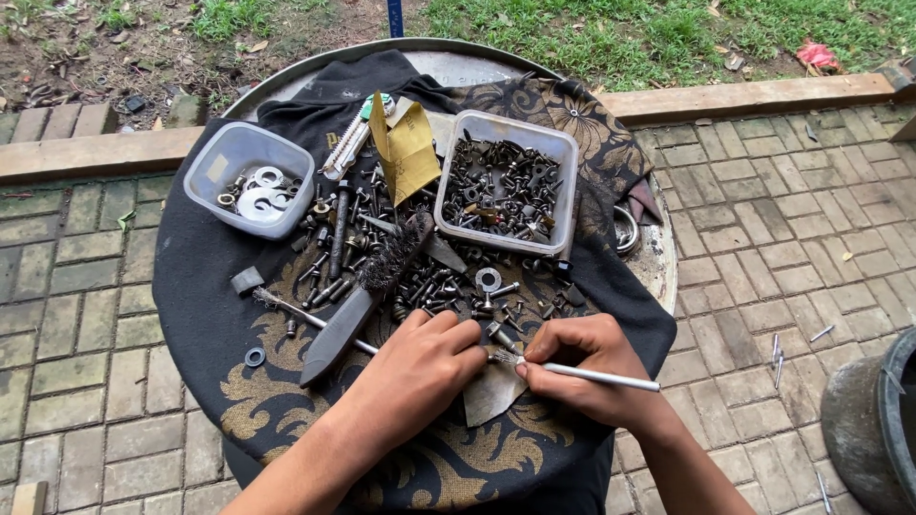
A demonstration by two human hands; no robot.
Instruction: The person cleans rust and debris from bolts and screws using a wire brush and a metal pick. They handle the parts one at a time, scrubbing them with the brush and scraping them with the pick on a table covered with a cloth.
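Hands first: my left hand (420, 367) pinches a small bolt (497, 334), my right hand (582, 367) grips a thin white-handled brush (582, 374) against it. Beyond, on the cloth-covered table (205, 315), I see a yellow sandpaper sheet (410, 153) between two clear plastic tubs, the washer tub (248, 178) and the screw tub (506, 181).

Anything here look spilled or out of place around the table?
Yes. A few loose nails or screws lie on the brick paving right of the table, off the black cloth. One washer sits alone near the cloth's left edge, apart from the bolt pile.
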